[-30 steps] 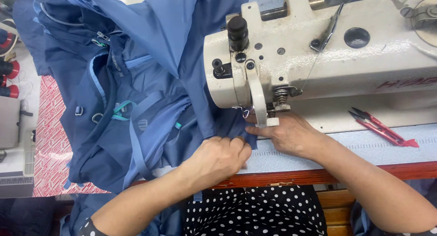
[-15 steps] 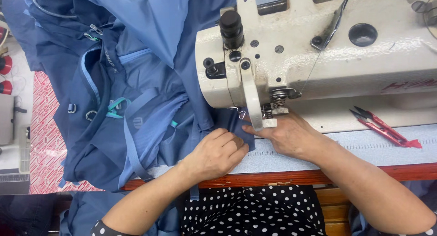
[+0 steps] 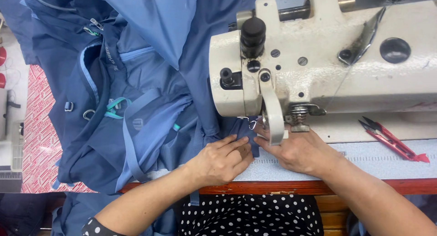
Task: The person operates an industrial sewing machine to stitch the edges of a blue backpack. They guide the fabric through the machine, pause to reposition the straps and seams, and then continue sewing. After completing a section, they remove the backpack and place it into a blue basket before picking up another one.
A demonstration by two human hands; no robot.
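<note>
Both the left hand (image 3: pixel 221 161) and right hand (image 3: pixel 298 150) press flat, fingers stretched, on the blue backpack fabric (image 3: pixel 243 133) under the cream sewing machine (image 3: pixel 318 67), apparently near its needle.

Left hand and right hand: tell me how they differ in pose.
The left hand lies flat on the blue fabric, fingers pointing right toward the needle area; the right hand sits under the sewing machine head, fingers pointing left. The left hand is fully in view; the right hand's fingertips are partly hidden behind the presser bar guard. Both press the same small fold of fabric.
</note>
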